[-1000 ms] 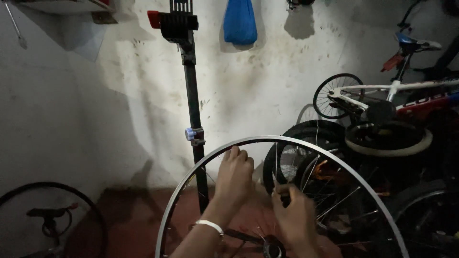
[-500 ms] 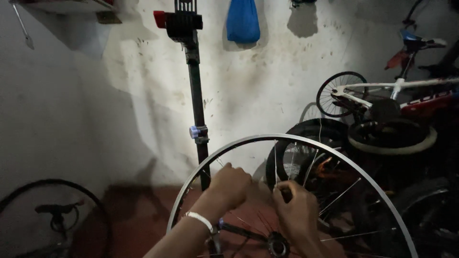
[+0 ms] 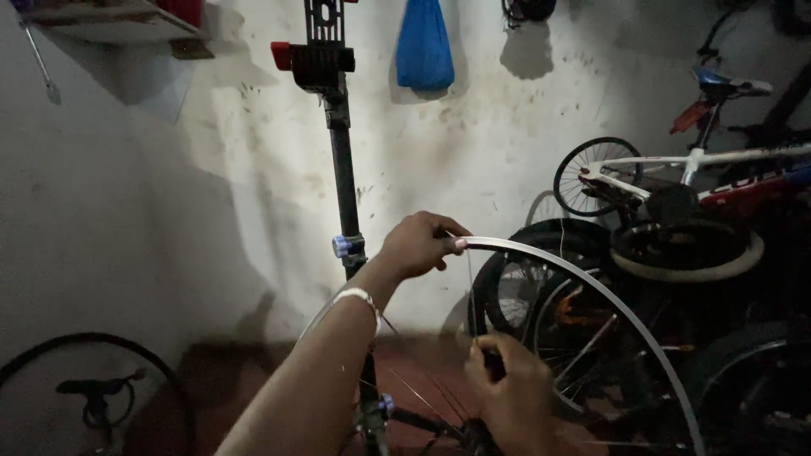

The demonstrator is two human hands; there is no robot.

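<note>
A bare silver bicycle wheel rim [image 3: 591, 291] with thin spokes stands upright in front of me. My left hand [image 3: 418, 243] grips the top of the rim, thumb and fingers closed over it; a white band circles that wrist. My right hand [image 3: 507, 397] is lower, inside the rim, pinching a thin spoke [image 3: 470, 291] that runs up toward the rim near my left hand. The dark hub [image 3: 473, 435] shows at the bottom edge.
A black repair stand post [image 3: 345, 186] with a clamp head rises behind the wheel. Stacked tyres and wheels [image 3: 676, 253] and a white bicycle [image 3: 701, 160] fill the right. A blue bag [image 3: 424, 46] hangs on the wall. Another wheel [image 3: 84, 388] leans at lower left.
My left hand has risen from inside the wheel to the top of the rim and closed on it. My right hand stays low on the spoke. The view has shifted slightly.
</note>
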